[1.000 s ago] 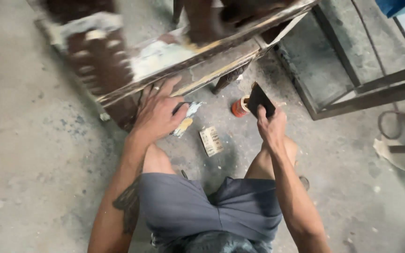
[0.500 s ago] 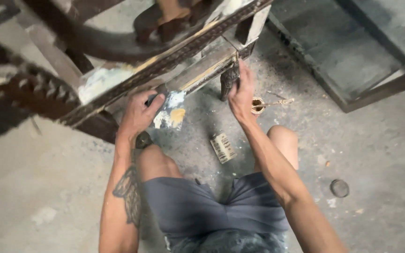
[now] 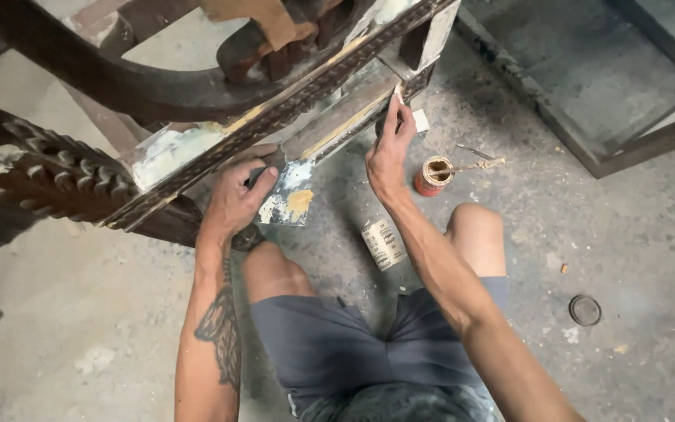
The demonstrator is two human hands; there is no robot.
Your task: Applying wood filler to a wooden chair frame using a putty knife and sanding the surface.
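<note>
Your left hand [image 3: 236,199] grips a filler-smeared scraper [image 3: 287,195]; your right hand [image 3: 388,148] pinches a small pale piece against the carved wooden frame [image 3: 306,90]. Filler patches cover part; dark stretches remain bare.

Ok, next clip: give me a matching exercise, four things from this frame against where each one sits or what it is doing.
Things:
1. left hand
2. right hand
3. small orange can
4. round lid

Places or states:
A. alone on the floor, far right of the knee
B. grips a putty knife smeared white and yellow
C. fingers pressed to the carved wooden frame
D. on the floor with a stick standing in it

Pairs: 1-B, 2-C, 3-D, 4-A
</note>
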